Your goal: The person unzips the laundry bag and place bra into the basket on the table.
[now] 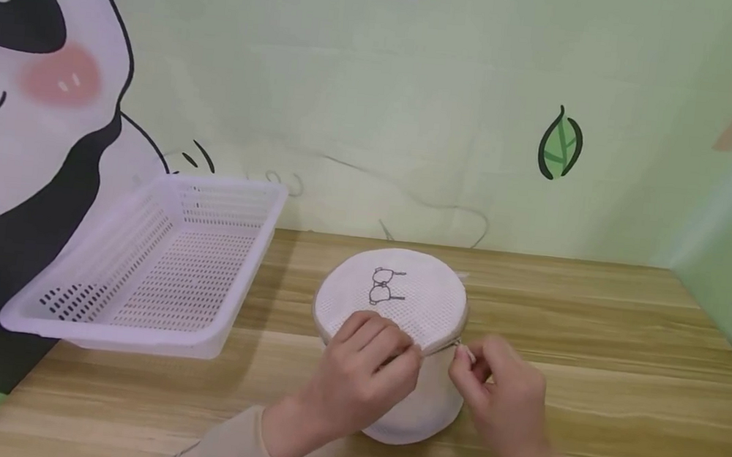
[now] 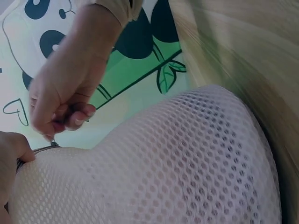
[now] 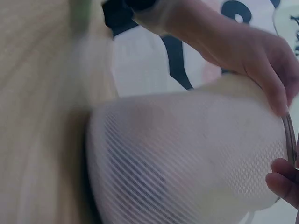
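While the left hand [image 1: 362,364] is gripping the mesh bag's [image 1: 412,299] rim, the right hand [image 1: 496,388] beside it is pinching the zipper pull [image 1: 462,350].

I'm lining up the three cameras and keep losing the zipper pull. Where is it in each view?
Head: the zipper pull sits right of centre, pinched by the right hand at the mesh bag's rim.
Left wrist: far left, mid-height, under the right hand's fingertips.
Right wrist: not clearly visible; only the zipper line shows at the right edge.
Shared landmark: the mesh bag.
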`<state>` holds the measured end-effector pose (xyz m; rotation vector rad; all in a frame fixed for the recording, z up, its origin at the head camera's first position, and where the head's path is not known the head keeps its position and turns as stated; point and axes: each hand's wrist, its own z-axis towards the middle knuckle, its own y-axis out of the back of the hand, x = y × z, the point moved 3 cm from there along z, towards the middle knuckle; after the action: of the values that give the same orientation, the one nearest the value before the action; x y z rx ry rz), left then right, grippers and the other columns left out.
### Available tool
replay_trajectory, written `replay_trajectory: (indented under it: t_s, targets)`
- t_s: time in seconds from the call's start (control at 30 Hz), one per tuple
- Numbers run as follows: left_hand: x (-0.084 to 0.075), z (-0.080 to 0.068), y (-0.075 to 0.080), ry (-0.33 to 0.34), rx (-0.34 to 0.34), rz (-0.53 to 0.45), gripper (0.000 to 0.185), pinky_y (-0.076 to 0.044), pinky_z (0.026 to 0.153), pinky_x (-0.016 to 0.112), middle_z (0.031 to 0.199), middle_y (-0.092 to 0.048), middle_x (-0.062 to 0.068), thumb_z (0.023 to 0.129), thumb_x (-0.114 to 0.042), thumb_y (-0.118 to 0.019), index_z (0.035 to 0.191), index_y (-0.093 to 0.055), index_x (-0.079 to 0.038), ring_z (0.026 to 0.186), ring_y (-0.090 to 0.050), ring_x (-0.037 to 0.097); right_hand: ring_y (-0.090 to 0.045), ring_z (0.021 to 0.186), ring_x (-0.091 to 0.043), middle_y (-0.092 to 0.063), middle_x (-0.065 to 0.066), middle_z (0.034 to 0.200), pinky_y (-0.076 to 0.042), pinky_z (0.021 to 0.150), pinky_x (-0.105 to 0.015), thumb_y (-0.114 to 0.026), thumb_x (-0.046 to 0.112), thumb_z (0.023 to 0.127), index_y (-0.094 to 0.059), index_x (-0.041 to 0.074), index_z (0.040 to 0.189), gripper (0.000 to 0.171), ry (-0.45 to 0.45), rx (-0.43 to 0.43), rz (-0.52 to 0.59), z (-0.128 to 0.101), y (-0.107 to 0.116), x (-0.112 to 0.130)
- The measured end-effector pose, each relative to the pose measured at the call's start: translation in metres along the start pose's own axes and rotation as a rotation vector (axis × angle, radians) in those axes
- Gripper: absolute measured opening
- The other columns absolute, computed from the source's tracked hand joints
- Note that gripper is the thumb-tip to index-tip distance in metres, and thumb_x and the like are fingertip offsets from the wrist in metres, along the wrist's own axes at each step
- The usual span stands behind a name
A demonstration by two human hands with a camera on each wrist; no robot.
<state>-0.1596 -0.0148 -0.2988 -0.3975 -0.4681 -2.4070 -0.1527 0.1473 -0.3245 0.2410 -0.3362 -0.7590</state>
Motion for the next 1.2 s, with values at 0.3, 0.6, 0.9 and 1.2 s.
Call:
replay_trajectory:
  t_s: [0.3,0.6,0.9,1.2]
  targets:
    - [0.005,0.004,0.003,0.002,-0.024,-0.059,0.012,-0.047,0.067,0.026,0.069,-0.056,0.000,0.081,-0.002,-0.057,0.073,-0.064,-0.008,0.063,-0.056,0.012,-0.043,0.048,-0.002,-0.049,0.004,0.055,-0.034,0.041,-0.011,-0.053,0.011,0.081,-0.052,0.008,0.065,0.016,-0.014,-0.006,0.014,0.006,0.004,-0.005]
    - [0.019,-0.002,0.006,0.043,0.144,-0.224,0.016,-0.048,0.073,0.027,0.078,-0.060,-0.001,0.089,-0.007,-0.055,0.078,-0.066,-0.011,0.072,-0.059,0.014,-0.042,0.049,-0.002,-0.048,0.005,0.055,-0.034,0.042,-0.014,-0.059,0.004,0.071,-0.052,0.009,0.064,0.012,-0.066,-0.005,0.000,0.006,0.006,-0.016]
    - [0.031,-0.001,0.010,0.060,0.257,-0.281,0.014,-0.048,0.075,0.027,0.081,-0.061,-0.001,0.091,-0.008,-0.057,0.080,-0.065,-0.012,0.078,-0.060,0.014,-0.043,0.049,-0.003,-0.049,0.005,0.055,-0.033,0.043,-0.012,-0.059,0.005,0.071,-0.053,0.010,0.064,0.011,-0.072,0.007,-0.027,0.005,0.006,-0.019]
    - [0.042,-0.005,0.011,0.094,0.302,-0.284,0.011,-0.047,0.078,0.027,0.086,-0.064,-0.001,0.091,-0.008,-0.058,0.084,-0.065,-0.012,0.082,-0.060,0.014,-0.042,0.047,-0.003,-0.048,0.007,0.053,-0.032,0.042,-0.012,-0.061,0.002,0.067,-0.052,0.010,0.063,0.013,-0.058,-0.003,-0.031,0.004,0.004,-0.019]
